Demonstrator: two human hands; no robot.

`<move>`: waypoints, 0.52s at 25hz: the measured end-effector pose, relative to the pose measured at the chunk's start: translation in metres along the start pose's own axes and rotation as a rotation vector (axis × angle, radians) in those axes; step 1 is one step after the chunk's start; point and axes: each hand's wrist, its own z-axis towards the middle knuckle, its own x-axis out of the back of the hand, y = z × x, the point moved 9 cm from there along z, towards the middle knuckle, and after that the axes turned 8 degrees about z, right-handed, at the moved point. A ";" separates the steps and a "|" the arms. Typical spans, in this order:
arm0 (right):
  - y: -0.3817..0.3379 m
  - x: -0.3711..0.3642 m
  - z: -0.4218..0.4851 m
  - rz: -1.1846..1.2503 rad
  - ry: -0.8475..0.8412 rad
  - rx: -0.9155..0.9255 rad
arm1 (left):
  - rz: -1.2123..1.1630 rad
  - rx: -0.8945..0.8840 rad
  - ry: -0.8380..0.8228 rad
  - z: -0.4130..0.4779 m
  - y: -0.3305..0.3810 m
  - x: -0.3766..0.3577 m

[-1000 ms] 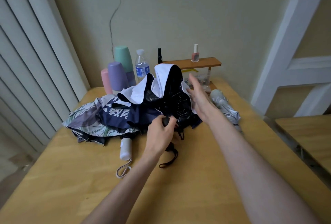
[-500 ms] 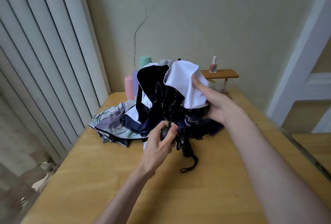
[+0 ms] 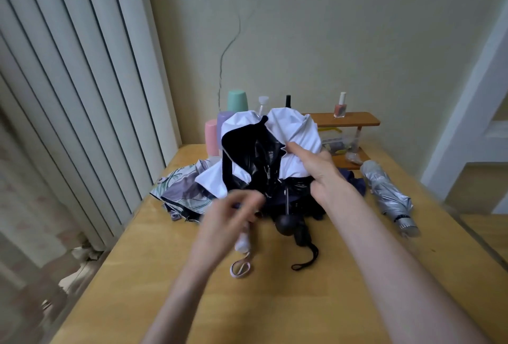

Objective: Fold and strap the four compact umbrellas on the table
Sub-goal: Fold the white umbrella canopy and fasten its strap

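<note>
Cracked beige wall (image 3: 357, 41) and tall white slats (image 3: 68, 96) at the back, wooden counter (image 3: 316, 302) up front. The white-and-black umbrella (image 3: 291, 134) sits mid-counter with its canopy bunched upright. Right hand (image 3: 316, 170) pinches a white fold near the top, I'd guess to hold the slick fabric up so the pleats can be sorted. Left hand (image 3: 233, 214) hovers low by the canopy's edge, too blurred to tell if it's spread or gripping anything. The round black handle (image 3: 288, 225) rests on the wood, wrist loop (image 3: 308, 261) trailing. Underneath are a crumpled floral umbrella (image 3: 184, 192) and a navy umbrella (image 3: 351, 181), both loose. Off to the right lies a silver umbrella (image 3: 384, 192), a tight crinkly tube that looks done.
</note>
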 end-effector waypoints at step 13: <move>0.004 -0.044 -0.037 -0.119 -0.296 0.306 | -0.432 0.203 -0.031 0.053 0.026 0.025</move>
